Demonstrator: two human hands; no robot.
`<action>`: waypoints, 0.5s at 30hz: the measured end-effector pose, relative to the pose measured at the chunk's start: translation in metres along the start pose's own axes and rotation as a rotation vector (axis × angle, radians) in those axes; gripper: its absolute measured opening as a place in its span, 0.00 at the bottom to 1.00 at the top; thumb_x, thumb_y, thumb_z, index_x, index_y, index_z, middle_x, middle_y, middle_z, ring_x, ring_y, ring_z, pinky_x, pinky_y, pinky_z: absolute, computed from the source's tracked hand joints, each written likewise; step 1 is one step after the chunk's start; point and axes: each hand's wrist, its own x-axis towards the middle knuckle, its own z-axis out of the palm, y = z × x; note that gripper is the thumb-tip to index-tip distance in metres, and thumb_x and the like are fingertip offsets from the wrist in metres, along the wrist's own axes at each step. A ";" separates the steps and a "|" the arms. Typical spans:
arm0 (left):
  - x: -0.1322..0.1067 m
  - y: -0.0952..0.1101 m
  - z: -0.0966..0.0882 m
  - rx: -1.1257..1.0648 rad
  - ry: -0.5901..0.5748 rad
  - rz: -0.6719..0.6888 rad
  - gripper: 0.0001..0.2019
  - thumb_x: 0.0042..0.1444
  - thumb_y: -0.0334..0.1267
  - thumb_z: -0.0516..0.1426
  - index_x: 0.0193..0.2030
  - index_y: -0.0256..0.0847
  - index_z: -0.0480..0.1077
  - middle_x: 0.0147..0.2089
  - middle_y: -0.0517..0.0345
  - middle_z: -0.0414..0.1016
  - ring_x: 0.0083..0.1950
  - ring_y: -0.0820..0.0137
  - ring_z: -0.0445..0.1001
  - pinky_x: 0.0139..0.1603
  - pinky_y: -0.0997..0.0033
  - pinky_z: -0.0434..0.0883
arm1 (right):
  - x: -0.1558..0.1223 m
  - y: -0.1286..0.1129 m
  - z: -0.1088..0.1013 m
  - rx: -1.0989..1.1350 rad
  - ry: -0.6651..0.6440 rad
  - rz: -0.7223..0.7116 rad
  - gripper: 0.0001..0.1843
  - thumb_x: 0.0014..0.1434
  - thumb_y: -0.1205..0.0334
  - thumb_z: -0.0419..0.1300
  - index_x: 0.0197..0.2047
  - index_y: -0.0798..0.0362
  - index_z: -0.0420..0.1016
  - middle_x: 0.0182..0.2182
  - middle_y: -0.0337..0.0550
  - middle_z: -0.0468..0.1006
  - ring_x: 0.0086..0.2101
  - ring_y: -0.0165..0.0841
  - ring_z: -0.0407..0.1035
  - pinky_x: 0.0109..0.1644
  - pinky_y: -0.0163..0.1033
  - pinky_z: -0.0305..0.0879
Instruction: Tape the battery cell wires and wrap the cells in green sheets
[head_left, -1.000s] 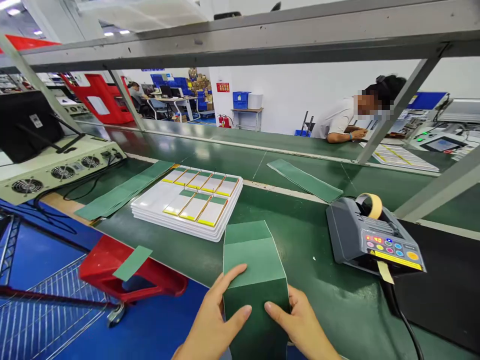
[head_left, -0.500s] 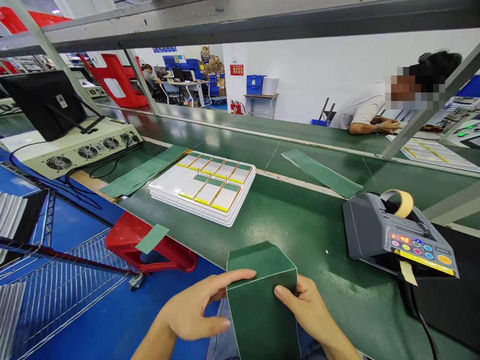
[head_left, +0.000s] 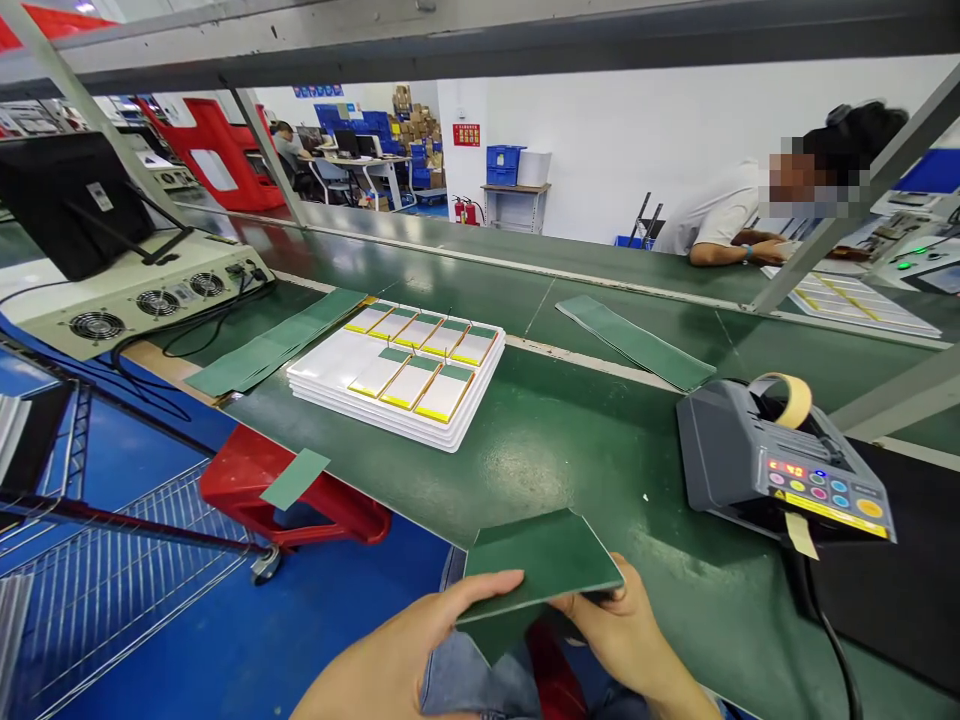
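Both hands hold a folded dark green insulating sheet (head_left: 544,565) low in front of me, its flap bent over and lying nearly flat. My left hand (head_left: 420,640) pinches its near left edge, thumb on top. My right hand (head_left: 607,630) grips the right edge, with the fingers partly hidden beneath. Ahead on the green bench, a stack of white trays (head_left: 319,365) carries several flat rectangular cells (head_left: 411,383) with yellow edges and green tops. Neither hand touches the trays.
Green strips lie left (head_left: 274,342) and right (head_left: 636,342) of the trays. A grey tape dispenser (head_left: 784,460) stands to my right. A red cart (head_left: 292,490) with a green piece sits left, below the bench edge. A co-worker's arm (head_left: 731,253) rests across the bench.
The green sheet has folded flatter and tilted, and its upper flap now lies nearly horizontal. My hands have moved closer to my lap, and the view has shifted slightly.
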 end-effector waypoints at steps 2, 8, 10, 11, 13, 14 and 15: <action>-0.002 0.002 0.003 0.009 -0.036 -0.013 0.38 0.45 0.31 0.64 0.62 0.61 0.57 0.62 0.65 0.64 0.59 0.61 0.66 0.61 0.61 0.63 | -0.003 -0.008 -0.002 -0.073 0.022 -0.100 0.14 0.53 0.59 0.65 0.19 0.52 0.72 0.17 0.35 0.68 0.20 0.28 0.62 0.29 0.32 0.66; 0.005 0.003 0.007 0.060 -0.048 -0.003 0.38 0.46 0.39 0.64 0.64 0.56 0.54 0.64 0.59 0.61 0.61 0.58 0.63 0.60 0.59 0.64 | -0.008 -0.024 0.000 -0.111 -0.030 -0.167 0.14 0.55 0.58 0.63 0.20 0.51 0.74 0.20 0.38 0.71 0.23 0.31 0.66 0.30 0.34 0.68; 0.007 -0.001 0.008 0.075 -0.063 0.018 0.43 0.44 0.43 0.66 0.66 0.53 0.50 0.65 0.55 0.58 0.62 0.55 0.62 0.61 0.57 0.62 | -0.008 -0.026 0.002 -0.136 0.010 -0.199 0.13 0.55 0.60 0.63 0.20 0.52 0.75 0.18 0.37 0.71 0.21 0.30 0.65 0.29 0.33 0.66; 0.007 -0.004 0.008 0.080 -0.074 0.019 0.45 0.43 0.44 0.66 0.66 0.52 0.49 0.66 0.54 0.57 0.62 0.55 0.61 0.61 0.56 0.62 | -0.008 -0.028 0.002 -0.154 0.030 -0.200 0.12 0.55 0.61 0.63 0.20 0.52 0.76 0.17 0.36 0.71 0.20 0.29 0.64 0.28 0.33 0.65; 0.005 -0.009 0.007 0.110 -0.058 -0.010 0.46 0.43 0.45 0.66 0.67 0.53 0.47 0.67 0.54 0.55 0.63 0.54 0.60 0.62 0.55 0.60 | -0.006 -0.031 0.003 -0.171 0.011 -0.116 0.09 0.54 0.61 0.64 0.24 0.53 0.77 0.19 0.36 0.73 0.22 0.30 0.65 0.28 0.32 0.65; 0.002 -0.010 0.004 0.147 -0.030 -0.030 0.45 0.44 0.43 0.65 0.67 0.54 0.47 0.67 0.55 0.55 0.63 0.54 0.59 0.62 0.54 0.60 | -0.005 -0.032 0.003 -0.161 -0.023 -0.044 0.07 0.53 0.60 0.64 0.27 0.53 0.78 0.22 0.37 0.75 0.24 0.31 0.67 0.29 0.32 0.66; -0.001 -0.012 0.000 0.203 0.009 -0.045 0.43 0.45 0.41 0.65 0.66 0.55 0.48 0.67 0.57 0.55 0.64 0.54 0.59 0.62 0.54 0.60 | -0.004 -0.032 0.002 -0.139 -0.060 0.023 0.07 0.54 0.59 0.64 0.29 0.54 0.78 0.24 0.38 0.76 0.27 0.33 0.69 0.31 0.33 0.67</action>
